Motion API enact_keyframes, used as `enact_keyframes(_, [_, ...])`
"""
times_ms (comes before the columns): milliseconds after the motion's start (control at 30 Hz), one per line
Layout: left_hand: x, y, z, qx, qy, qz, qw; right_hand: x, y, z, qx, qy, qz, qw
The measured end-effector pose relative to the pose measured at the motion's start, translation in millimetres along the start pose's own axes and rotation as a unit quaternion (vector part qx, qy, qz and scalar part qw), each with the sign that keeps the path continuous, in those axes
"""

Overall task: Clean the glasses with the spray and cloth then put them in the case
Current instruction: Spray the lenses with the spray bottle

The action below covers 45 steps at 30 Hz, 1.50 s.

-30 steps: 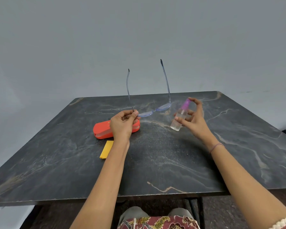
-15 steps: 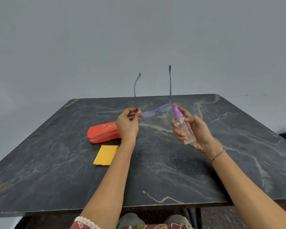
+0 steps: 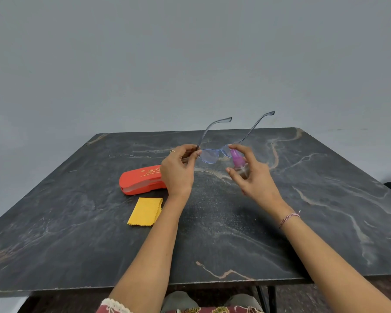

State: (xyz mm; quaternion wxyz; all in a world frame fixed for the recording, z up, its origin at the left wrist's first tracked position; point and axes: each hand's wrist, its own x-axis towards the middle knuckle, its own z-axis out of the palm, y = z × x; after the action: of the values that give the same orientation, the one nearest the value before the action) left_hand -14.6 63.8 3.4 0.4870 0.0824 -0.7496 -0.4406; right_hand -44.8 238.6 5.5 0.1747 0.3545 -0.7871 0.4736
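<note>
- Blue-tinted clear plastic glasses [image 3: 209, 155] are held in the air above the middle of the table, pinched at their left end by the thumb and curled fingers of the left hand [image 3: 177, 170].
- The front of the frame runs left to right with the lenses facing the person. Both side arms are unfolded and point away and upward toward the wall [image 3: 190, 53], their tips bent.
- The right hand [image 3: 253, 177] grips a small spray bottle [image 3: 237, 158], thumb low on its clear body and forefinger arched over the purple top. The bottle stands roughly upright, right in front of the right lens.
- A thin ring [image 3: 172, 151] shows on the left hand, and a braided bracelet [image 3: 288, 218] circles the right wrist.
- An orange hard case [image 3: 140, 180], rounded and smooth with gold lettering on its lid, lies on the table partly behind the left hand. Its long axis runs left to right, and a pale band shows along its front seam.
- A yellow cloth [image 3: 145, 211], rectangular with zigzag-cut edges, lies flat just nearer the person than the case, apart from it.
- Dark marble-patterned table [image 3: 325, 199] with pale veins; both hands hover well in from every edge, and case and cloth sit on its left half.
</note>
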Motion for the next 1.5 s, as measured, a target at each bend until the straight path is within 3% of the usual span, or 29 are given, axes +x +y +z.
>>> enact_keyframes(333, [-5.2,1.8,3.5,-0.008,-0.017,0.036,0.999,0.8,-0.2,2.3,-0.096,0.039,-0.015,0.994])
enact_keyframes(767, [-5.5,1.5,3.6,-0.012,-0.014,0.046,0.999,2.9,5.8,2.1,-0.094,0.081,0.004,0.992])
enact_keyframes(1200, [-7.6,8.0,1.6,-0.009,-0.027,0.065,0.997,2.4,9.5,3.3,-0.209,0.036,0.027,0.977])
enact_keyframes(1500, [-3.8,3.8,-0.2,-0.021,-0.019,0.046,0.999,5.4,17.9,-12.7,-0.213,0.109,0.100,0.966])
